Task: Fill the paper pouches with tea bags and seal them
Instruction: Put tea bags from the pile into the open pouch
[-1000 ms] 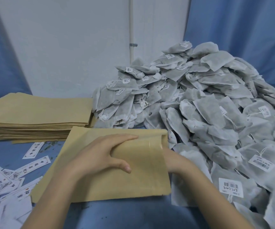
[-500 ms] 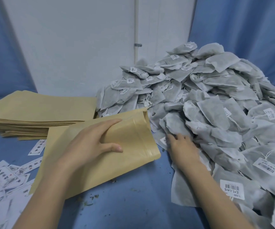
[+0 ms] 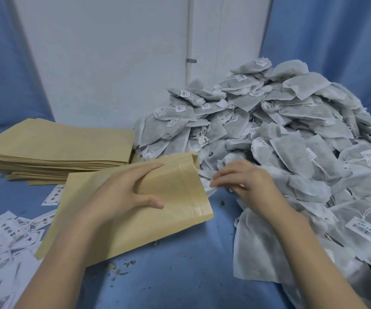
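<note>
**Kraft pouch held at pile edge, nothing inside yet**

Grey tea bag pile (image 3: 280,134) dominates the blue cloth surface (image 3: 191,275); white wall behind. Pouch stack (image 3: 55,148) lies left of the pile, untouched. Left hand (image 3: 122,195) grips one paper pouch (image 3: 175,197), mouth touching the pile. Right hand (image 3: 244,181), fingers loosely curled, reaches into the bags; grasp unclear. Filling appears barely begun; no sealed pouch is visible.

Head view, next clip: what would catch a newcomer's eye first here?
The big heap of grey tea bags filling the right side, piled against the blue cloth. Next, the brown paper pouch at centre, gripped by the left hand, its mouth turned toward the heap where the right hand picks at a bag. A stack of pouches lies at the left.
</note>
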Demonstrator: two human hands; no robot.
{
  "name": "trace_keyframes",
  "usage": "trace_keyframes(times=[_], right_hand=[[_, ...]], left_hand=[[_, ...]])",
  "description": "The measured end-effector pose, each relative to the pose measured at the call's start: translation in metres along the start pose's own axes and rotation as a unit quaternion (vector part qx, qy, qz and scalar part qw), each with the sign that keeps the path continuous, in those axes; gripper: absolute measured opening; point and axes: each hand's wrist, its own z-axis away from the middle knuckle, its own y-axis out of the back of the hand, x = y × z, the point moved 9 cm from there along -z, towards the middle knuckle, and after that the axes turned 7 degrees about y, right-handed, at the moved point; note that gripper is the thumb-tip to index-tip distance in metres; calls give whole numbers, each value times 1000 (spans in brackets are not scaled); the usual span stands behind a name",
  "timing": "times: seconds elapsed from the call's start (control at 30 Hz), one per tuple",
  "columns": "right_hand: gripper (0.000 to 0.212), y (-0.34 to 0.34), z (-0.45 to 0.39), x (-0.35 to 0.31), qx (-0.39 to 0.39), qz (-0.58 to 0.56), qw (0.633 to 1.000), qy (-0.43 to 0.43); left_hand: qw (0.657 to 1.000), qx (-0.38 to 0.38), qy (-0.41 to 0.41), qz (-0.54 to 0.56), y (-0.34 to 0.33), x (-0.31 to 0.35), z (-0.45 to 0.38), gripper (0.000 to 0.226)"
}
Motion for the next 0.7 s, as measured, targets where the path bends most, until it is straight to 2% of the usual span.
trace_keyframes(times=[0.1,0.13,0.17,0.2,0.23,0.27,0.3,0.37,0.4,0.47,0.57,0.63,0.7], right_hand=[[11,-18,-8,-30,5,28,996,89],[11,-27,-12,-28,16,46,997,66],[16,-31,-15,-18,34,60,998,5],[26,-36,-18,3,27,30,994,-100],[30,-54,-14,13,-48,-41,979,-192],[28,-77,-2,15,-153,-106,957,-222],[28,-86,6,17,-191,-143,939,-249],[41,-72,15,15,-174,-137,937,-269],[43,-61,17,10,-149,-151,948,-239],[29,-43,12,0,-106,-164,954,-226],[18,-15,34,23,-127,-3,956,-263],[39,-8,62,37,-236,153,911,-302],[56,-8,86,41,-325,205,863,-328]], left_hand=[[999,-32,-14,34,-8,10,0,75],[998,-50,-25,38,-14,16,0,75],[996,-67,-37,38,-20,22,0,75],[995,-80,-49,37,-25,27,1,76],[994,-85,-57,37,-29,31,1,76],[994,-84,-60,37,-30,32,1,76],[994,-80,-58,37,-30,32,0,76],[996,-71,-48,34,-28,27,-1,76],[996,-68,-43,29,-26,25,-1,76],[997,-66,-37,11,-26,24,-2,78],[997,-68,-23,-33,-31,22,-2,81],[996,-73,-14,-41,-34,22,-2,81],[997,-73,-12,-37,-35,23,0,80]])
